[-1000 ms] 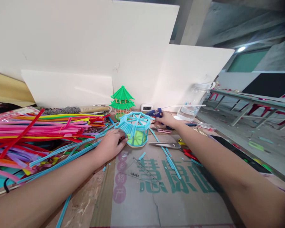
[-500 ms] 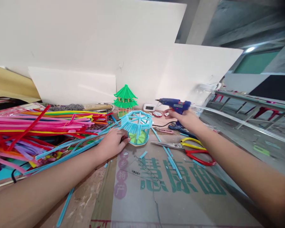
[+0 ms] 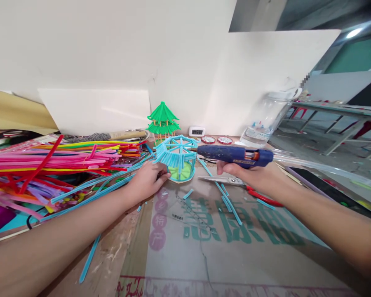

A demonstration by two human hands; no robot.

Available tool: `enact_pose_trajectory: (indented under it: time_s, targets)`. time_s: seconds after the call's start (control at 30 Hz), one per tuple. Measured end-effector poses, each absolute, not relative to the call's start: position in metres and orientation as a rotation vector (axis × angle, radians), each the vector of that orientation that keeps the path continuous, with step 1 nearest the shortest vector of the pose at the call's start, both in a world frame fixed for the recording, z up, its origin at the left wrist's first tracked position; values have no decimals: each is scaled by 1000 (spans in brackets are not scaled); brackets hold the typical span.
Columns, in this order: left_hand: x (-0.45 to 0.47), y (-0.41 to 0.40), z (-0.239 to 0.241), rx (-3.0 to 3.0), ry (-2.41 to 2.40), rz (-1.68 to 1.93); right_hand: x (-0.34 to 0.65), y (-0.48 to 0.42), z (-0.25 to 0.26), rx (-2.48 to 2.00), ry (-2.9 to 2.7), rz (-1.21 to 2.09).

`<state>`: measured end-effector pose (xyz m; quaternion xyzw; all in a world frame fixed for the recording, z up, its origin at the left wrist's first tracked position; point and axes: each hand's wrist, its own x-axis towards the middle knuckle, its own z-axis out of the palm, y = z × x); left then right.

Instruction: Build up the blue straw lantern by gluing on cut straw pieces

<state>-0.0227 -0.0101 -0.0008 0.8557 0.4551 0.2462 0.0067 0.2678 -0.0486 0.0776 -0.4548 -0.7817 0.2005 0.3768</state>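
Observation:
A small round pavilion model of light-blue pipe cleaners, with a green floor, stands in the middle of the table. Slats cover the left part of its roof, while bare spokes and a ring show on the rest. My left hand is closed at its lower left edge, fingers curled and thumb against the base. In my right hand is a blue hot glue gun, held level, its nozzle pointing left at the roof's right rim. Whether the tip touches the rim I cannot tell. Scissors lie under the right hand.
Behind the pavilion stands a green tiered pagoda, beside a small digital clock. Bundles of coloured pipe cleaners fill the left. Cut blue strips lie on the printed sheet. A clear plastic jug stands at the back right.
My right hand has brought the glue gun left and down, from above the scissors to the pavilion's right rim. My left hand stays at the base. The view has shifted slightly.

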Motion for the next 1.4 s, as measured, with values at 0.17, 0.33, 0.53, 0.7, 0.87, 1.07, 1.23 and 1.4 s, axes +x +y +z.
enact_pose_trajectory:
  time_s: [0.17,0.33,0.53,0.7,0.87,1.07,1.23,1.4]
  targets:
    - [-23,-10,-3,2680,1412,766,265,-45,70,-1187,-2020,477]
    - [-24,-9,-3,2704,1402,781,269,-40,64,-1209,-2052,434]
    - [-23,-10,0,2710,1407,768,266,-40,64,-1210,-2074,363]
    - [-24,-10,0,2722,1394,777,263,-39,62,-1201,-2103,346]
    - [-24,-10,-1,2707,1396,778,263,-38,61,-1232,-2109,357]
    - [-24,-9,-1,2710,1388,784,262,-38,60,-1227,-2092,393]
    - [-24,-10,-1,2710,1391,779,261,-39,62,-1219,-2105,380]
    - [-24,-10,-1,2711,1378,794,260,-40,63,-1225,-2108,301]
